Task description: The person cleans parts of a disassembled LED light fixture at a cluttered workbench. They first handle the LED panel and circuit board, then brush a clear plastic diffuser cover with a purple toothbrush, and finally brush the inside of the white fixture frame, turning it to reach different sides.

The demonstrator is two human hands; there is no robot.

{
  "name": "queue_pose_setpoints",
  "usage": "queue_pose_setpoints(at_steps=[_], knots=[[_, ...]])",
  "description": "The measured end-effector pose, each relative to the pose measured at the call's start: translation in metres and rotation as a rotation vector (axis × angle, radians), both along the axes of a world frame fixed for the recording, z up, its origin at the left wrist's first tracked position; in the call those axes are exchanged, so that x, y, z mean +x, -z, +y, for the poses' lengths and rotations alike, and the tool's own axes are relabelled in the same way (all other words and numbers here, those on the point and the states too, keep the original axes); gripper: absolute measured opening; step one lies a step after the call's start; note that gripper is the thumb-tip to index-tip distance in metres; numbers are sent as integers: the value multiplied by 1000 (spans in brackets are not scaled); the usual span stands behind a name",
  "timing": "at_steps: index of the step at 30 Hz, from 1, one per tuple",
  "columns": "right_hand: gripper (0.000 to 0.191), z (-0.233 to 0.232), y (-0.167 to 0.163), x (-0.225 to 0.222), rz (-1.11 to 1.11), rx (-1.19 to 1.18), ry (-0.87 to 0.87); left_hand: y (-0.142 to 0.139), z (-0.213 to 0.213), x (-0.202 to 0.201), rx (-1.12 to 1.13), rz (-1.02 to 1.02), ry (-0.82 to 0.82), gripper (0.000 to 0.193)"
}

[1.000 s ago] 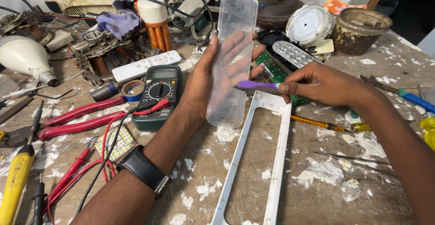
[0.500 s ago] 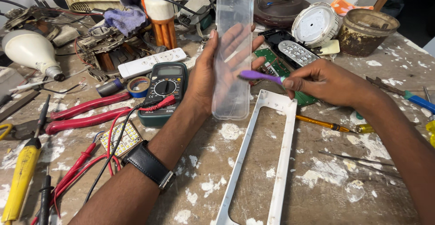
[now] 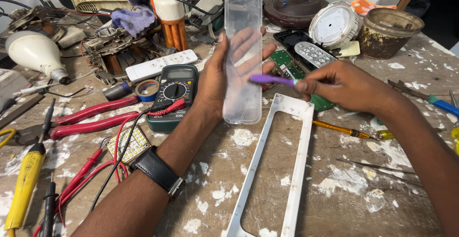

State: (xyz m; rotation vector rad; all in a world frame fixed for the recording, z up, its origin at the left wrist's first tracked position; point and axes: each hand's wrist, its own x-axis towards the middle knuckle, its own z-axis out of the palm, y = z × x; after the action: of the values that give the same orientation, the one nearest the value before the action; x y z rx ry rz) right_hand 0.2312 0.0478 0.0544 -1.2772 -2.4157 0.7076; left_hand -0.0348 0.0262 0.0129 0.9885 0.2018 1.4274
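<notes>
While you are looking down through the head camera, your left hand (image 3: 217,77) is gripping the clear plastic cover (image 3: 243,55), holding it upright above the far middle of the workbench (image 3: 334,184), thumb on its left edge and fingers spread behind it. Your right hand (image 3: 346,86) is pinching a purple-handled tool (image 3: 270,79), its tip meeting the cover's right edge. You seem to be cleaning or prying that cover; the next move calls for steady, light pressure. Compared with a second ago, you are holding the cover more upright, and the white frame (image 3: 287,160) is lying where it was.
</notes>
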Motion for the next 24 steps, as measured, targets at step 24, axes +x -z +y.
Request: queue_pose_setpoints(at_steps=[24], knots=[[51, -7, -5, -7, -148, 37, 24, 7, 6, -3, 8, 46, -99, 80]])
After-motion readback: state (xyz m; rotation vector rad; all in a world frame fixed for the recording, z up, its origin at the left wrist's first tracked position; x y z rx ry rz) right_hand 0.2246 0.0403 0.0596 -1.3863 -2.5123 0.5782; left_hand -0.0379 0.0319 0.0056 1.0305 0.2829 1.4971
